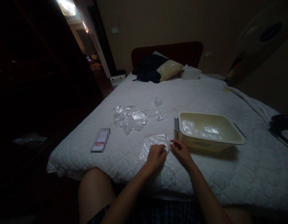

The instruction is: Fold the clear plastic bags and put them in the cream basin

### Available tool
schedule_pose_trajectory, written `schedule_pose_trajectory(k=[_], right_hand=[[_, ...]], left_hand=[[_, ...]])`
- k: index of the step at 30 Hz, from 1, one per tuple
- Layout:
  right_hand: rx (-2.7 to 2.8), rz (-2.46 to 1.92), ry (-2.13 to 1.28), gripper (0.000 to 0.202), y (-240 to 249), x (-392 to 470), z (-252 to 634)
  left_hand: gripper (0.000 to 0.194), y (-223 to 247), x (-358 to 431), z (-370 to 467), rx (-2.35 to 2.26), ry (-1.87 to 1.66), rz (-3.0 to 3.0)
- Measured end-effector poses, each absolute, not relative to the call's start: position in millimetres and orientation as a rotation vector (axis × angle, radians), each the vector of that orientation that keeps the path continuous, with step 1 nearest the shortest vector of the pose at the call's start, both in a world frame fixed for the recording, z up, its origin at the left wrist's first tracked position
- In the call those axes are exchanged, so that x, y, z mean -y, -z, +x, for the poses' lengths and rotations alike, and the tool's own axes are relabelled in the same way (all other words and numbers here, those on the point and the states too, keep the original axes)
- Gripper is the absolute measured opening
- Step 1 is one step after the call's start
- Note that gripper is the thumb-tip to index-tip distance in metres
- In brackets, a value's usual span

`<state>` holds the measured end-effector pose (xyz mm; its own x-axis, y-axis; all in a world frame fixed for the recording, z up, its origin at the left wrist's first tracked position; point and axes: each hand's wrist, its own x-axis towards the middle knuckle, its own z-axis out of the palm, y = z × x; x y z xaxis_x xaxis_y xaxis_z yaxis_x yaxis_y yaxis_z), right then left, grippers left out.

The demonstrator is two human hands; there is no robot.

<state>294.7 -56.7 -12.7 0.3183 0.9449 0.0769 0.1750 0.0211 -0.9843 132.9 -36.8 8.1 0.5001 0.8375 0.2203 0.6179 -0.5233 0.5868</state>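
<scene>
A clear plastic bag [149, 147] lies spread on the white quilted bed [125, 158] in front of me. My left hand [156, 156] rests over its right part, fingers curled and pinching the plastic near its right edge. Just right of the bag, my right hand [180, 150] is raised a little, its fingers apart with nothing visible between them. To the right of that hand stands a cream plastic bin [209, 144] with grey handles, and some clear plastic packets [210, 132] lie inside it.
Crumpled clear plastic [132, 119] and two small plastic pieces [159, 115] lie beyond my hands. A phone [100, 140] is at the left. Dark clothing [149, 68], a pillow [169, 70] and a white box [191, 74] sit near the headboard [167, 48].
</scene>
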Motion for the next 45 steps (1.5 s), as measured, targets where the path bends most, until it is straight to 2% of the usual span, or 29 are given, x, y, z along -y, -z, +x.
schedule_pose_trajectory(k=[6, 11, 18, 24, 30, 45], right_hand=[[1.136, -1.466, -0.805, 0.041, 26.9, 51.9, 292.5], [1.173, -1.629, -0.613, 0.041, 31.1, 46.6, 287.5], [1.248, -1.803, -0.385, 0.041, 25.5, 45.5, 278.6], [1.141, -1.683, -0.498, 0.038, 24.2, 51.2, 278.9], [1.283, -1.564, -0.611, 0.032, 22.9, 57.7, 279.8], [1.623, -1.830, -0.388, 0.027, 14.9, 52.3, 275.4]], left_hand=[[0.034, -5.8, 32.4, 135.1, -1.233, -0.739, 2.162], [0.035, -9.9, 32.8, 135.0, -1.330, -0.813, 2.377], [0.013, -11.8, 26.6, 133.9, -1.429, -0.567, 2.667], [0.011, 2.5, 18.7, 132.0, -1.486, -0.589, 2.610], [0.014, 2.5, 15.5, 131.8, -1.498, -0.609, 2.610], [0.016, -2.1, -7.1, 123.3, -1.535, -0.519, 2.488]])
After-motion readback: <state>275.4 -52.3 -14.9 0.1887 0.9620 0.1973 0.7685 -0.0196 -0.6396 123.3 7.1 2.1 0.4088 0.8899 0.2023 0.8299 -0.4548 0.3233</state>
